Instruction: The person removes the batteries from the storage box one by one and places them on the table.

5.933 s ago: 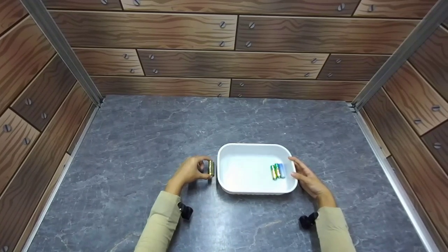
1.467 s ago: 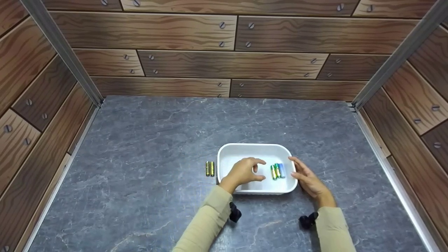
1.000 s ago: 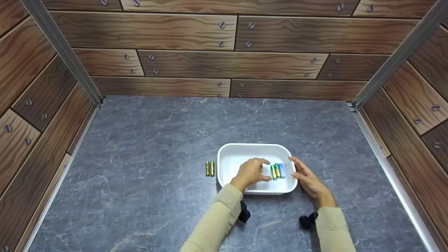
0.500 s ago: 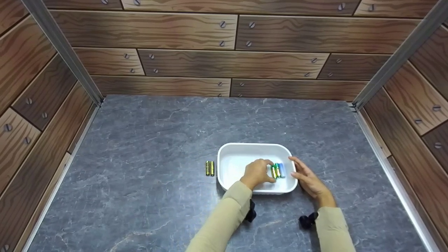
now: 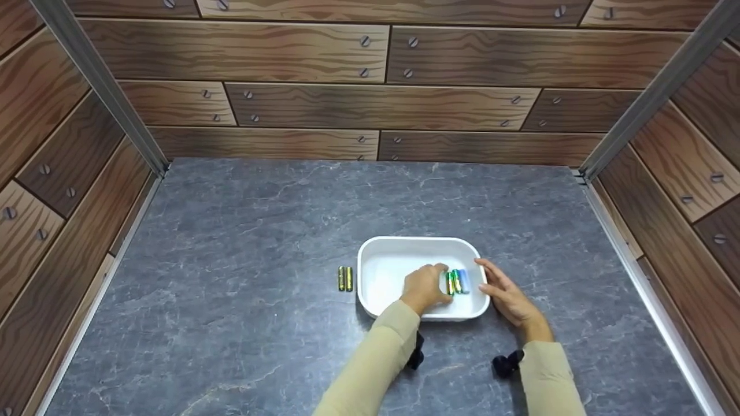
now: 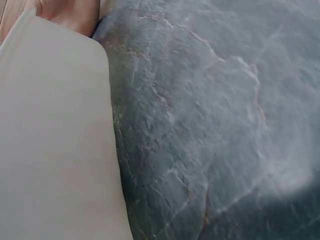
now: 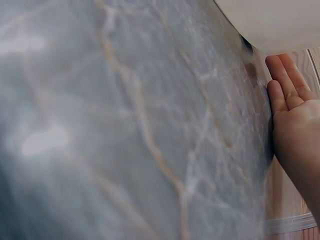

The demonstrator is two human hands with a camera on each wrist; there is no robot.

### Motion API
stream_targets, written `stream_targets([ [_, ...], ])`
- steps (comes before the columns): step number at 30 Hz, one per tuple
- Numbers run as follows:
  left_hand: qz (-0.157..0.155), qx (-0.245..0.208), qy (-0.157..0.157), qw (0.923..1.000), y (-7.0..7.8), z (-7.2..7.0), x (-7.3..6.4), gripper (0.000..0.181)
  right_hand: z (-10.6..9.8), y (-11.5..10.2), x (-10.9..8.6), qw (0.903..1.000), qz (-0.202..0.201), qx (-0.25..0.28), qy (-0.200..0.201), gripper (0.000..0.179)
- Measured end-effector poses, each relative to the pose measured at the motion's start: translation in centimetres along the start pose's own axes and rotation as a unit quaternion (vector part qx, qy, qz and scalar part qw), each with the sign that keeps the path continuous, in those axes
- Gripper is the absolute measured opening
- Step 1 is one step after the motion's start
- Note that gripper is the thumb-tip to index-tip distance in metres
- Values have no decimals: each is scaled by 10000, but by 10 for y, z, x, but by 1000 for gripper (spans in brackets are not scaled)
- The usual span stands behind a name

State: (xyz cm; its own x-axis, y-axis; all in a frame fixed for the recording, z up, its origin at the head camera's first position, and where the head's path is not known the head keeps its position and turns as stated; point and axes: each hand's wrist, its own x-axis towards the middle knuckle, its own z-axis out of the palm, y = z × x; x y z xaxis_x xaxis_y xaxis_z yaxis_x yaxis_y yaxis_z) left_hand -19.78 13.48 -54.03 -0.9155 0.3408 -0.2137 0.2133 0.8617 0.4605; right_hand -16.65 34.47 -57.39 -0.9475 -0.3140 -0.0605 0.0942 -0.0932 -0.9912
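A white plastic tub (image 5: 381, 283) stands on the grey marbled tabletop. Inside it, near the right end, lie a green-and-gold battery (image 5: 457, 282), a second green-and-gold battery (image 5: 450, 283) to its left, and a blue one (image 5: 465, 281) to its right. My left hand (image 5: 423, 288) reaches into the tub and pinches the leftmost battery end to end between thumb and finger. My right hand (image 5: 511, 300) rests against the tub's right rim with fingers extended; its straight fingers (image 7: 287, 80) show beside the tub wall in the right wrist view. The left wrist view shows mostly sleeve (image 6: 55, 130).
Two gold-and-dark batteries (image 5: 345, 278) lie side by side on the tabletop (image 5: 260, 231), just left of the tub. Wood-patterned panels (image 5: 306, 104) enclose the back and sides, with metal posts at the corners.
Earlier my left hand set down a gold battery left of the tub. It has since moved right into the tub and closed on the leftmost green-and-gold battery, which straightened slightly. My right hand stayed put.
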Motion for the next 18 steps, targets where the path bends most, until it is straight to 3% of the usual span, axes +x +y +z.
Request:
stream_targets([
  [9, 51, 19, 122, 9999, -2, 3, 0, 60, -1, 2, 1, 10000, 33, -18, -19, 51],
  [18, -47, 66, 27, 10000, -2, 1, 0, 60, -1, 2, 1, 10000, -10, -5, -13, 52],
])
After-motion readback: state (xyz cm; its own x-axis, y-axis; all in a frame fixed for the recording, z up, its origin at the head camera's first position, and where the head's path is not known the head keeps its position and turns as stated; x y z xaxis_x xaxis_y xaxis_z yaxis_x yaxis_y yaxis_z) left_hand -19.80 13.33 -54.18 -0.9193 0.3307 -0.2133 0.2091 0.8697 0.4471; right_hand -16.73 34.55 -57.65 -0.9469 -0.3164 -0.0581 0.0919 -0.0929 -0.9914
